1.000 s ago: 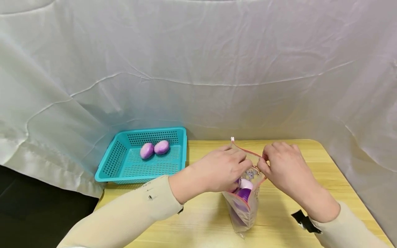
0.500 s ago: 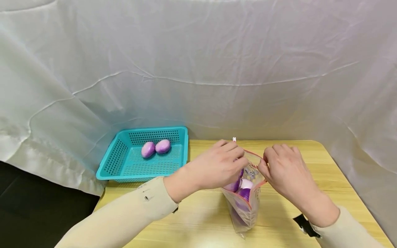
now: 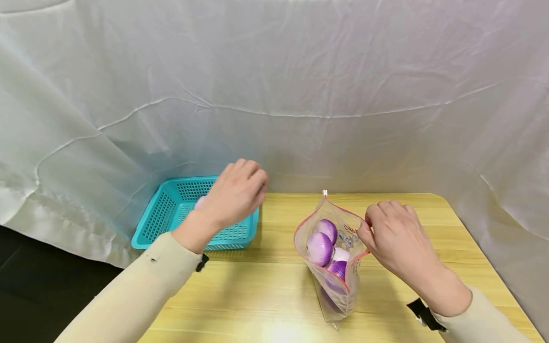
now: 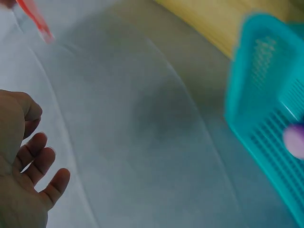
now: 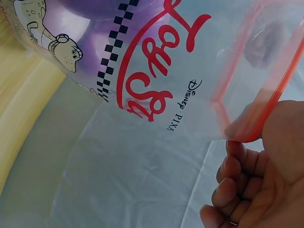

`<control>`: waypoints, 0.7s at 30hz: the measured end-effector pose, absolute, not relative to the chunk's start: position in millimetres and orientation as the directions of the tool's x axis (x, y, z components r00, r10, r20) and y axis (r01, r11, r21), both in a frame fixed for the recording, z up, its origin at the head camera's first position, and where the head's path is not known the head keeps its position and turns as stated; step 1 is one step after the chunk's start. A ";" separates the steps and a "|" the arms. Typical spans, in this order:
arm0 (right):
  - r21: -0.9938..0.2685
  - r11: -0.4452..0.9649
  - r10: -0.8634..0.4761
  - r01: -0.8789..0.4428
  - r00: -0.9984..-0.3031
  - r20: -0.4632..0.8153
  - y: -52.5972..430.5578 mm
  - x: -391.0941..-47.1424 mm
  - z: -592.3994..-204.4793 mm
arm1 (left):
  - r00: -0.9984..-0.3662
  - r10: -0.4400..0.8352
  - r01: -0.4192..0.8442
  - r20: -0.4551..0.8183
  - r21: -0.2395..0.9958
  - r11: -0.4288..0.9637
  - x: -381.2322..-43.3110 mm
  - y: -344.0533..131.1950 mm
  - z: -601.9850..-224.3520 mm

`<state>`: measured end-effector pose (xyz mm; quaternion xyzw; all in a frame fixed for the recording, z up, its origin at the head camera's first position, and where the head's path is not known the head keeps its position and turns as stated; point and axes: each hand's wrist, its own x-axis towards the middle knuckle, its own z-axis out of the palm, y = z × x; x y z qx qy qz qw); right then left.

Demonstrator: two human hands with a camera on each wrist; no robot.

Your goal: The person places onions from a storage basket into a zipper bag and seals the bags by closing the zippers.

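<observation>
A clear zip bag [image 3: 343,295] with a red rim stands on the table, its mouth spread wide. Several purple onions [image 3: 319,248] lie inside it. My right hand [image 3: 396,233] pinches the right edge of the rim between thumb and finger; the right wrist view shows that grip on the red strip [image 5: 266,123]. In the air over the right part of the teal basket [image 3: 146,228] is my left hand [image 3: 236,190], loosely bent and holding nothing in the left wrist view. One onion [image 4: 295,141] shows inside the basket there; the hand and wrist hide part of the basket.
The wooden table [image 3: 257,295] runs between basket and bag. Behind it hangs a grey cloth [image 3: 300,95], which the basket's back edge is close to. A white slider [image 3: 325,192] sits at the bag's far corner.
My left hand has left the bag's mouth and moved left to above the basket, uncovering the onions in the bag. The right hand has kept its pinch on the rim.
</observation>
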<state>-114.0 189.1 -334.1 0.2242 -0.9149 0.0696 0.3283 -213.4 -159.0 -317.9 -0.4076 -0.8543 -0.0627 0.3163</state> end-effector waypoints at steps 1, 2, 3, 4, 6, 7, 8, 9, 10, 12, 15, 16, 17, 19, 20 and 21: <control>0.019 0.890 -0.365 -0.456 -0.685 0.631 189.0 -113.7 -334.0 | -0.495 0.645 0.720 0.582 -0.141 0.680 -217.3 -167.9 -319.6; 0.017 0.890 -0.364 -0.455 -0.687 0.629 188.9 -113.6 -333.8 | -0.521 0.634 0.703 0.572 -0.133 0.698 -221.1 -176.7 -321.6; 0.015 0.890 -0.363 -0.455 -0.689 0.627 188.8 -113.3 -333.7 | -0.549 0.622 0.686 0.558 -0.124 0.717 -224.8 -185.5 -324.1; 0.013 0.890 -0.362 -0.456 -0.691 0.626 188.7 -112.9 -333.7 | -0.574 0.609 0.669 0.547 -0.116 0.734 -228.4 -194.0 -326.7; 0.009 0.890 -0.361 -0.456 -0.692 0.625 188.5 -112.1 -333.6 | -0.619 0.588 0.636 0.522 -0.107 0.764 -234.8 -210.2 -332.7; 0.008 0.890 -0.361 -0.456 -0.693 0.625 188.5 -111.6 -333.7 | -0.641 0.576 0.619 0.507 -0.103 0.779 -237.8 -217.9 -336.0; 0.006 0.890 -0.360 -0.456 -0.693 0.625 188.5 -111.3 -333.7 | -0.663 0.565 0.604 0.491 -0.094 0.791 -240.4 -225.1 -339.2; 0.006 0.890 -0.359 -0.456 -0.693 0.625 188.4 -110.9 -333.8 | -0.685 0.552 0.589 0.474 -0.086 0.804 -242.8 -231.8 -342.4; 0.006 0.890 -0.359 -0.456 -0.692 0.626 188.4 -110.5 -334.0 | -0.706 0.540 0.572 0.458 -0.080 0.816 -245.4 -238.1 -345.6; 0.007 0.890 -0.359 -0.456 -0.690 0.629 188.1 -109.7 -334.3 | -0.750 0.514 0.538 0.417 -0.068 0.840 -249.5 -249.4 -351.5; 0.008 0.888 -0.360 -0.460 -0.685 0.634 187.3 -108.7 -334.4 | -0.806 0.471 0.485 0.357 -0.055 0.873 -254.5 -262.8 -359.4; 0.006 0.887 -0.361 -0.462 -0.684 0.633 187.0 -108.4 -334.2 | -0.822 0.459 0.470 0.337 -0.055 0.881 -255.8 -266.7 -362.1; 0.005 0.886 -0.361 -0.463 -0.685 0.632 186.5 -108.0 -334.1 | -0.836 0.448 0.455 0.317 -0.056 0.888 -256.6 -270.1 -364.5; 0.000 0.886 -0.361 -0.464 -0.688 0.630 185.9 -107.5 -333.8 | -0.857 0.431 0.434 0.283 -0.058 0.899 -257.8 -276.3 -369.1; -0.002 0.886 -0.360 -0.464 -0.690 0.627 185.6 -107.2 -333.7 | -0.865 0.424 0.424 0.268 -0.060 0.903 -258.1 -279.1 -371.7; -0.002 0.886 -0.361 -0.463 -0.693 0.625 185.2 -107.1 -333.6 | -0.872 0.419 0.417 0.253 -0.065 0.907 -258.0 -281.6 -374.0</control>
